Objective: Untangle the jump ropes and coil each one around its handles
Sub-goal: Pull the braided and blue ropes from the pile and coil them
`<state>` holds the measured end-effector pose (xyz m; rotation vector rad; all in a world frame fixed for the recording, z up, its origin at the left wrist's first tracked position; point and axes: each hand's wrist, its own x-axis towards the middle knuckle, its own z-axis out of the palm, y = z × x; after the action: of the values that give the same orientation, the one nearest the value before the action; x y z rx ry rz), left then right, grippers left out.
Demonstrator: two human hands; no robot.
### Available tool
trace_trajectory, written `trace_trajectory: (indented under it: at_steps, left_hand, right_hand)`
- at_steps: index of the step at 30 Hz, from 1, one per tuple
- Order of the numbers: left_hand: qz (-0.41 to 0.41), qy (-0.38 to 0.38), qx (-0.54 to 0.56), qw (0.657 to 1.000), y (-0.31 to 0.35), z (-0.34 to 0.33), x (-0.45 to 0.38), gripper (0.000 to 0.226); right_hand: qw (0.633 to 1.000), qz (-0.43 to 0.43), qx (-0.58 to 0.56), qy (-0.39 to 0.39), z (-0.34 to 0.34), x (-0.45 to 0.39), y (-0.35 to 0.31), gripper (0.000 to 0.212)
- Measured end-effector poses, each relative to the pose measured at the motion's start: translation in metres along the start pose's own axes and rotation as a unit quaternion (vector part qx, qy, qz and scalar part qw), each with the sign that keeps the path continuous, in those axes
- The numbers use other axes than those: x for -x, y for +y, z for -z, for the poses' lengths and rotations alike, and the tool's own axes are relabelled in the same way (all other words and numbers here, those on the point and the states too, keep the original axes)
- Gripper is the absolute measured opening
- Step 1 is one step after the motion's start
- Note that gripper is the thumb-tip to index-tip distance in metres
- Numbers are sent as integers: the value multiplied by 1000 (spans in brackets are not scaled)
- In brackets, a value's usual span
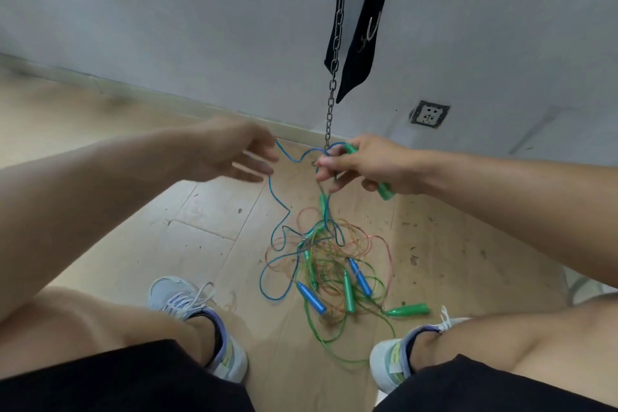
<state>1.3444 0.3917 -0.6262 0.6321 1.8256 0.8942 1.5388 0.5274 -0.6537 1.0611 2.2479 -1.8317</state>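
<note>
A metal chain (337, 33) and black strap (363, 20) hang beside a wall socket (429, 114).

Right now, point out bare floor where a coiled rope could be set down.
Bare floor lies left of the rope tangle, beyond the left shoe. Another patch lies right of the tangle, toward the wall socket. Between the shoes it is crowded with ropes and handles.

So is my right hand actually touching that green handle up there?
Touching. The head view shows the right hand with its fingers curled round the green handle, whose two ends stick out above and below the fist.
</note>
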Motion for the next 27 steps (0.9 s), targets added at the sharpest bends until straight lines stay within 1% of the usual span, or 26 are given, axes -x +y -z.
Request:
trace_trajectory:
  at_steps: [1,3,5,6,7,9,10,12,14,15,17,19,20,22,24,26,27]
  left_hand:
    - [7,-28,-59,998,-6,-3,2,17]
    - [-15,-74,-148,986,-14,-16,5,35]
    - [-37,-108,-185,976,-18,-33,6,46]
    - [-48,-116,-187,974,-18,-41,4,44]
    - [-61,-115,-184,974,-18,-48,2,37]
    - [-103,-89,-209,968,-14,-53,-1,17]
    - [-128,-72,-235,961,-10,-52,-1,18]
    - [-170,-40,-243,954,-2,-48,0,28]
    - [-202,-23,-177,963,6,-44,4,30]
    - [-224,-13,-141,964,9,-41,6,30]
    - [-273,20,-97,957,18,-36,9,30]
    - [-309,46,-89,946,26,-32,12,30]
    - [-318,50,-91,943,29,-30,13,30]
    - [-328,53,-96,938,34,-26,14,31]
    - [-323,71,-102,938,35,-22,9,31]
    - [-303,118,-133,936,34,-14,0,31]
    - [-286,145,-155,935,32,-7,-5,32]
  right_hand:
    - [999,-1,-42,1,0,0,-5,13]
    - [992,6,-125,3,0,2,-16,11]
    - [980,23,-196,0,1,5,-28,12]
    - [975,31,-222,0,1,7,-34,10]
    - [970,37,-242,0,2,8,-39,8]
    - [963,54,-264,6,5,9,-45,9]
    - [962,65,-265,17,8,9,-46,13]
    - [965,73,-246,48,13,8,-43,24]
    - [978,53,-191,70,17,7,-34,31]
    - [985,38,-152,66,17,7,-28,33]
    - [997,14,-72,28,12,7,-15,38]
    - [999,14,-16,-24,2,8,-6,49]
    - [999,18,4,-44,-3,8,-4,50]
    - [997,31,36,-67,-14,6,-2,42]
    - [993,45,67,-87,-21,3,-1,26]
    - [987,52,101,-113,-22,0,1,13]
    - [984,46,119,-125,-20,-1,2,12]
